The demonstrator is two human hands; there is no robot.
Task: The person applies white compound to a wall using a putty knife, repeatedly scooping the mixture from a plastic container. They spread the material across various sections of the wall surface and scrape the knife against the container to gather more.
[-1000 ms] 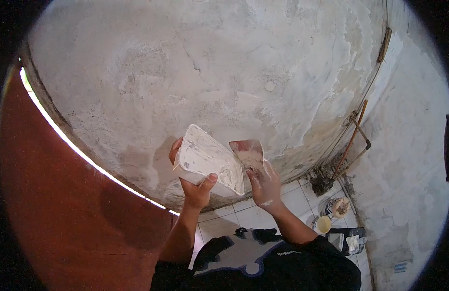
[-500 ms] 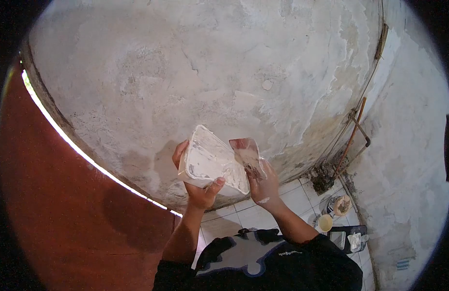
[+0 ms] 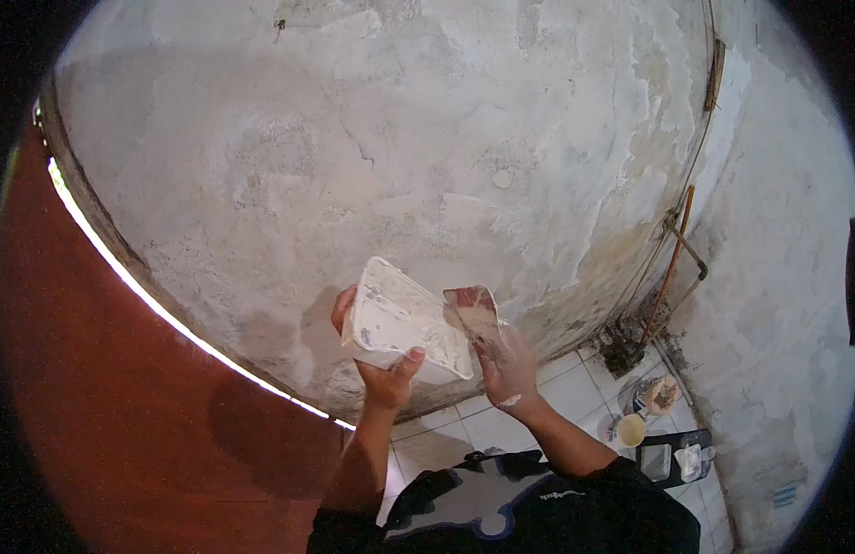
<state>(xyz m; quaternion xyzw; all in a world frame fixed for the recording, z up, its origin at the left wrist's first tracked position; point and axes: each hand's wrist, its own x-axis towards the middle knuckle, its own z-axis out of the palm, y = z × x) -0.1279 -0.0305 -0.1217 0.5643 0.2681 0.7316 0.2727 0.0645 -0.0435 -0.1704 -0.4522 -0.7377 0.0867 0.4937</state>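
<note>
A pale rectangular tub [image 3: 404, 319], its inside coated with white paste, is tilted in front of the wall. My left hand [image 3: 383, 377] grips its left and lower side, thumb over the near rim. Close to the tub's right edge, my right hand [image 3: 510, 369] holds a flat reddish scraper [image 3: 476, 312] smeared with paste, its wide end pointing up. White residue marks my right wrist. The fingers behind the scraper are partly hidden.
A patchy plastered wall [image 3: 289, 185] stands ahead, with a reddish-brown surface [image 3: 150, 369] at left. Pipes [image 3: 672, 263] run down the right corner. On the tiled floor [image 3: 501, 429] are a yellowish cup [image 3: 630, 430], a bucket [image 3: 661, 395] and a black tray [image 3: 666, 480].
The view has shifted slightly. Both hands, the tub and the scraper appear a little lower in the picture, with the same holds kept.
</note>
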